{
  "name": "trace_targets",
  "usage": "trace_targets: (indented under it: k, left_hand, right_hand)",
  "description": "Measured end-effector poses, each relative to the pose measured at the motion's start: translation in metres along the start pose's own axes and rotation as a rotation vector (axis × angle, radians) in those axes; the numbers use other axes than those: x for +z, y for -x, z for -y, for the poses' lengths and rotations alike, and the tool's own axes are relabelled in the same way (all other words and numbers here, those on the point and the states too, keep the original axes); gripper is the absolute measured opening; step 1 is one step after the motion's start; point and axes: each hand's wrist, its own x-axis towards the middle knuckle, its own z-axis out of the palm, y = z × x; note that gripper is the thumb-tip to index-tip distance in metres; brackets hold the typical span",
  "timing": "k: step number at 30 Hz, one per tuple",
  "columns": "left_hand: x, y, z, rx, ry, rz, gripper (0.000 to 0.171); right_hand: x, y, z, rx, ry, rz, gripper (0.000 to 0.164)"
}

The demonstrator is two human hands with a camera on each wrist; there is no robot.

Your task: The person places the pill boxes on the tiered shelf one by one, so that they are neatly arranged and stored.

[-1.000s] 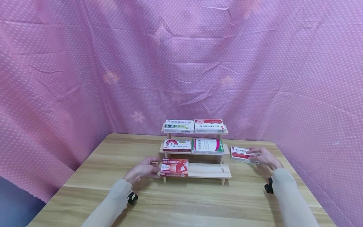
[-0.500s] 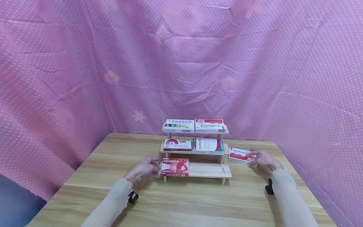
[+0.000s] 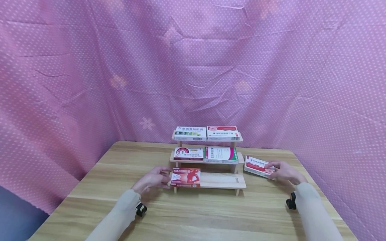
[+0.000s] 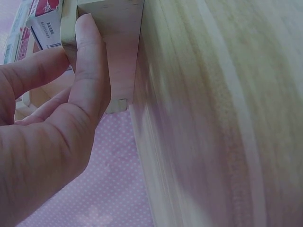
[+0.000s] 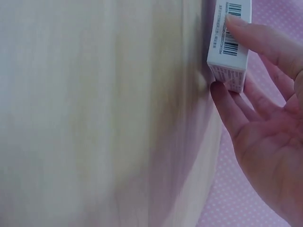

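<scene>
My left hand (image 3: 152,180) grips the left end of the lowest shelf on a three-step wooden display rack (image 3: 223,180). In the left wrist view, thumb and finger pinch the shelf board (image 4: 70,28) at its end. A red medicine box (image 3: 185,177) lies on that shelf's left half, next to the fingers. To the right of the rack, my right hand (image 3: 284,171) holds a white-and-red medicine box (image 3: 257,165) by its near right end. The right wrist view has the thumb on the barcode side of this box (image 5: 229,42), with fingers along its other faces.
Two boxes lie on the middle shelf: a white-and-maroon one (image 3: 189,153) and a white-and-green one (image 3: 221,154). The top shelf bears a white-and-green box (image 3: 190,133) and a red-and-white box (image 3: 223,133). A pink dotted curtain (image 3: 193,67) hangs behind the wooden table (image 3: 193,217).
The right hand first slid its box left towards the rack, then drew back right and nearer, the box turning slightly with its right end closer. The left hand stays on the rack.
</scene>
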Motion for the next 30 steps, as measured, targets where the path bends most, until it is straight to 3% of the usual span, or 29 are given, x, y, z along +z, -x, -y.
trace_targets:
  k: [12,30]
  left_hand:
    - [0.001,-0.003,0.002,-0.014,0.011,-0.017,0.06]
    - [0.0,-0.002,-0.001,-0.017,0.032,-0.004,0.062]
  right_hand:
    - [-0.013,0.02,-0.005,-0.115,-0.116,0.034,0.046]
    - [-0.018,0.048,0.001,-0.121,-0.116,0.04,0.05]
